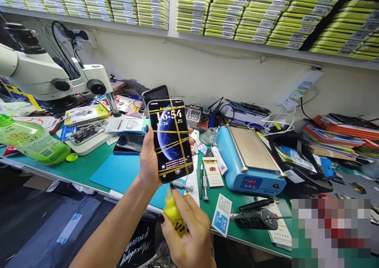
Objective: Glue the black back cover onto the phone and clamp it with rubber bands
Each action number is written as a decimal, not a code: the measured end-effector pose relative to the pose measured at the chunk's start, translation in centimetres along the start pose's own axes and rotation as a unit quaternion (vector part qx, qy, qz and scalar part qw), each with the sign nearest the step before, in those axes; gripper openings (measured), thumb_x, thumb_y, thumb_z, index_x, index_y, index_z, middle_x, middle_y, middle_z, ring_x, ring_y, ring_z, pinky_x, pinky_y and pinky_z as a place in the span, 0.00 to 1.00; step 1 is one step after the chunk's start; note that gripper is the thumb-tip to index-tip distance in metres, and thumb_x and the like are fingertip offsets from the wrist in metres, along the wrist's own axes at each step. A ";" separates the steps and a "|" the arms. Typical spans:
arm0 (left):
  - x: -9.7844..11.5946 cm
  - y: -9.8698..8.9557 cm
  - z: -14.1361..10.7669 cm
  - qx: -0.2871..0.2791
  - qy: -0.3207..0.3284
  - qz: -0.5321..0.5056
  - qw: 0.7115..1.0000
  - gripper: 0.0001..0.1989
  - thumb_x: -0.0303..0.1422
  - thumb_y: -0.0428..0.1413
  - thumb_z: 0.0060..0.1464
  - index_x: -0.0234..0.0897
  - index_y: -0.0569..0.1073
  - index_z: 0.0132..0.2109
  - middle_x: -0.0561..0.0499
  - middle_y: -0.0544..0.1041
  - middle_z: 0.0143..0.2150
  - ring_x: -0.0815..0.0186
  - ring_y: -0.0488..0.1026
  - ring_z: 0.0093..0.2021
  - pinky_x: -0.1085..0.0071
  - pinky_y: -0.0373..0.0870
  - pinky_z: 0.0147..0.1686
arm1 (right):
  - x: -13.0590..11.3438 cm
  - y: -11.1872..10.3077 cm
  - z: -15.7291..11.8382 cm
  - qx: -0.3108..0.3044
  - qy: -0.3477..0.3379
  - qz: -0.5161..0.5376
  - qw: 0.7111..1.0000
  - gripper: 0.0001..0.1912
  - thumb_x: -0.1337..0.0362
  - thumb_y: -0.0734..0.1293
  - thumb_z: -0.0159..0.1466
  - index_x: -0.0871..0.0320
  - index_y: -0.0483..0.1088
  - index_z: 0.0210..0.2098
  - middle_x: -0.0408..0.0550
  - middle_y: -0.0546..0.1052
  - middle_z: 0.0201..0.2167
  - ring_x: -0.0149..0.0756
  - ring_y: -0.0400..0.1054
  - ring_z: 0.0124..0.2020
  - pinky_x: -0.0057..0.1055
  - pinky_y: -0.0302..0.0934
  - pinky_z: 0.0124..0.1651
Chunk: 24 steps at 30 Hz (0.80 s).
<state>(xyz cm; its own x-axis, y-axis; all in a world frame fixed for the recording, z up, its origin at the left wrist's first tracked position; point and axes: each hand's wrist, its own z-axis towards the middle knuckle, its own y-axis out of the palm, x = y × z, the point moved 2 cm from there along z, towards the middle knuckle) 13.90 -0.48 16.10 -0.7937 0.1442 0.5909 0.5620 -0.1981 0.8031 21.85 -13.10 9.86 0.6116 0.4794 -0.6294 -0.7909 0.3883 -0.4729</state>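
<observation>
Upright in my left hand (151,157) is a smartphone (170,141), its lit screen facing me and showing 16:54. Several yellow bands wrap around the phone both lengthwise and across. My left thumb lies along its left edge and fingertips show at its right edge. Below the phone, my right hand (191,232) grips a small yellow bottle (174,214) with a narrow nozzle pointing up. The nozzle tip is close to the phone's bottom edge; whether they touch is unclear. My right index finger extends along the nozzle.
A blue heating plate machine (251,153) reading 122 stands at right, with a black electric tool (254,218) in front. Screwdrivers (205,187) lie on the green mat. A microscope (56,74) and green bottle (34,139) occupy the left. Yellow boxes (231,11) fill the shelf above.
</observation>
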 end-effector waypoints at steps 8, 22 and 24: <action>0.1 0.5 0.2 -0.010 0.015 0.009 1.000 0.29 0.51 0.41 0.63 0.36 0.73 0.55 0.40 0.80 0.46 0.47 0.75 0.53 0.52 0.79 0.43 | 0.3 -0.1 0.3 -0.004 0.010 -0.013 1.000 0.23 0.67 0.65 0.61 0.61 0.67 0.56 0.51 0.74 0.32 0.39 0.70 0.29 0.34 0.68 0.29; 0.9 -2.5 1.1 0.090 0.017 -0.019 0.996 0.29 0.50 0.39 0.64 0.34 0.73 0.53 0.41 0.81 0.45 0.55 0.78 0.48 0.56 0.78 0.46 | 10.4 -3.1 -1.5 0.088 0.216 -0.039 0.972 0.16 0.60 0.63 0.66 0.59 0.64 0.51 0.59 0.77 0.48 0.46 0.74 0.48 0.42 0.71 0.48; 0.8 -3.0 0.9 0.102 0.014 -0.022 0.994 0.30 0.51 0.39 0.64 0.34 0.73 0.53 0.40 0.81 0.45 0.55 0.78 0.47 0.55 0.78 0.46 | 10.8 -2.7 -0.9 0.076 0.216 -0.022 0.973 0.15 0.61 0.62 0.66 0.59 0.64 0.51 0.59 0.76 0.48 0.43 0.74 0.48 0.39 0.72 0.48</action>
<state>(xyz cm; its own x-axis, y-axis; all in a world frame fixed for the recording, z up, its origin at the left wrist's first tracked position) 11.82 1.11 14.21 -0.8226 0.1209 0.5556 0.5607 0.0096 0.8280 30.52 -9.68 3.81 0.5541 0.0966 -0.8268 -0.7322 0.5290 -0.4289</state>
